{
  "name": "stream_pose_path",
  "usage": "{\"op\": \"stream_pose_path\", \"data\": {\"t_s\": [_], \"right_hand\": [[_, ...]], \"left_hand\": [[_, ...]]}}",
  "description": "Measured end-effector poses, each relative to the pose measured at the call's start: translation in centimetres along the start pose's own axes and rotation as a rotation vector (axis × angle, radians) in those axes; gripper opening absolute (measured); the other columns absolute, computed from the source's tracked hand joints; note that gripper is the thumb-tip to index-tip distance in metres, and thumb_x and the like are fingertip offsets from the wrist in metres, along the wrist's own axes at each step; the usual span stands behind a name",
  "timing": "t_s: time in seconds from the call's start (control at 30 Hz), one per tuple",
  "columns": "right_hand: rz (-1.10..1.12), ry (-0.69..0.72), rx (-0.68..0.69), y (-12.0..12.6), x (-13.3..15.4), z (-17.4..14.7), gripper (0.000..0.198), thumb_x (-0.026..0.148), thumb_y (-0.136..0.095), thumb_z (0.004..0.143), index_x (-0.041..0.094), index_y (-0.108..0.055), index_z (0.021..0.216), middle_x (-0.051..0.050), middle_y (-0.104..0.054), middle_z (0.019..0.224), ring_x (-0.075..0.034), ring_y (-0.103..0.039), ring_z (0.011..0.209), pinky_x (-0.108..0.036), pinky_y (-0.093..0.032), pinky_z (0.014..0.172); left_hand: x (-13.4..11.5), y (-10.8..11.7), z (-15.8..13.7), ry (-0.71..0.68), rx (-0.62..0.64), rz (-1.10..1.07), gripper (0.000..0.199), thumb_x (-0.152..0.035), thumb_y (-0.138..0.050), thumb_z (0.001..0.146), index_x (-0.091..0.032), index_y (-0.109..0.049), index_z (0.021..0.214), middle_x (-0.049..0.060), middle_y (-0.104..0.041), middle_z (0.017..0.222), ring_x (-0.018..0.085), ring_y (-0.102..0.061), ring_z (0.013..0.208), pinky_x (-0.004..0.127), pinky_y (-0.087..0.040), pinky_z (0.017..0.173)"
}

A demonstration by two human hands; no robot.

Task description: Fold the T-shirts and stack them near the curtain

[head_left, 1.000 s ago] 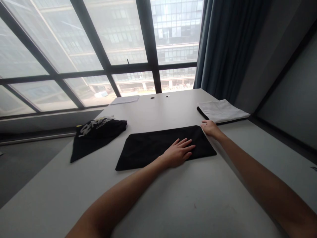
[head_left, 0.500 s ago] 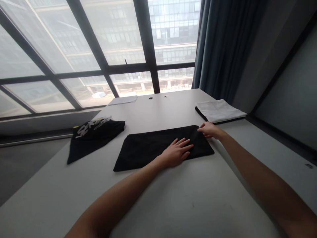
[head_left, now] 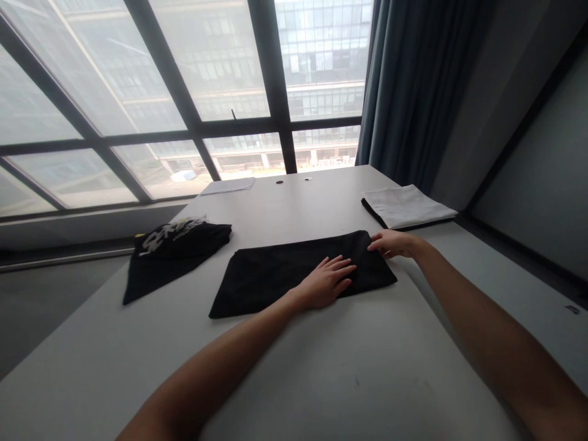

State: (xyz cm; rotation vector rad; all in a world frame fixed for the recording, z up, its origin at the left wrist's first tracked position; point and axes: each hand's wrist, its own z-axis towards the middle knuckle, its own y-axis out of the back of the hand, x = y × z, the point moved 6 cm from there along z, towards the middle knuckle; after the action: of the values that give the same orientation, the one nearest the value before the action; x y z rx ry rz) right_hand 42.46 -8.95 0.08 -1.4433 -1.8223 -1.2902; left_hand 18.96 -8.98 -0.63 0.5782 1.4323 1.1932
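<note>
Supporting everything, the white table [head_left: 294,202] offers a broad, flat surface, so slack in fabric can be worked out against something firm. With the dial centred on the next-largest thing, the folded black cloth [head_left: 266,272], and twelve straight ahead of the person, that cloth lies flat on the tabletop, its long sides running roughly from nine to three. Working it well means, I judge, squaring those sides without dragging the whole piece round. The printed black cloth [head_left: 169,263], between nine and ten, and the white cloth [head_left: 408,206], near two, lie apart from it; any sideways sweep should stop short of both.

The left hand [head_left: 324,283] rests palm down on it toward four o'clock, fingers spread and gripping nothing. Light, even pressure through the whole palm should hold the layers together, where hard fingertips might ruck them. The right hand [head_left: 392,243] is at the right edge, between two and three, fingers curled and touching the fabric; whether any is pinched I cannot tell. A gentle outward ease toward three would suit better than a tug, since the layers could slide over one another. Smallest, the far right corner [head_left: 362,237] at two deserves flattening, so its folds line up.
</note>
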Motion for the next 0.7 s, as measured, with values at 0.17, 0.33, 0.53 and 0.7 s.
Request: {"op": "stream_pose_path", "data": {"t_s": [0.17,0.33,0.53,0.7], "right_hand": [[0.134,0.079,0.037,-0.7,1.7,-1.0,0.049,0.017,-0.073,0.076,0.024,-0.064,0.124,-0.003,-0.074,0.091,-0.013,-0.066,0.072,-0.021,-0.052,0.061],[0.279,0.219,0.038,-3.3,4.4,-2.3,0.053,0.017,-0.07,0.081,0.022,-0.059,0.133,-0.005,-0.075,0.09,-0.016,-0.069,0.075,-0.024,-0.056,0.064],[0.376,0.371,0.006,-9.2,6.0,-2.1,0.042,0.018,-0.07,0.086,0.019,-0.061,0.126,-0.003,-0.073,0.082,-0.015,-0.067,0.069,-0.024,-0.054,0.061],[0.477,0.441,0.037,-10.6,5.7,-0.9,0.021,0.031,-0.058,0.093,0.019,-0.068,0.108,-0.004,-0.072,0.085,-0.014,-0.066,0.07,-0.023,-0.052,0.06]], "left_hand": [[0.9,1.6,0.9,0.052,-0.266,-0.342,0.044,-0.036,-0.049,0.103,-0.026,-0.057,0.145,0.007,-0.056,0.149,0.025,-0.047,0.142,0.041,-0.034,0.121],[3.2,1.8,1.5,0.221,-0.41,-0.932,0.05,-0.036,-0.06,0.098,-0.025,-0.055,0.146,0.01,-0.061,0.141,0.025,-0.063,0.119,0.042,-0.053,0.102],[4.1,1.0,0.8,0.37,-0.482,-1.441,0.05,-0.051,-0.068,0.093,-0.026,-0.06,0.136,0.007,-0.07,0.117,0.019,-0.07,0.092,0.03,-0.06,0.075],[4.8,0.7,0.5,0.379,-0.578,-1.509,0.034,-0.037,-0.071,0.091,-0.02,-0.066,0.12,0.005,-0.073,0.096,0.017,-0.071,0.082,0.025,-0.058,0.07]]}}
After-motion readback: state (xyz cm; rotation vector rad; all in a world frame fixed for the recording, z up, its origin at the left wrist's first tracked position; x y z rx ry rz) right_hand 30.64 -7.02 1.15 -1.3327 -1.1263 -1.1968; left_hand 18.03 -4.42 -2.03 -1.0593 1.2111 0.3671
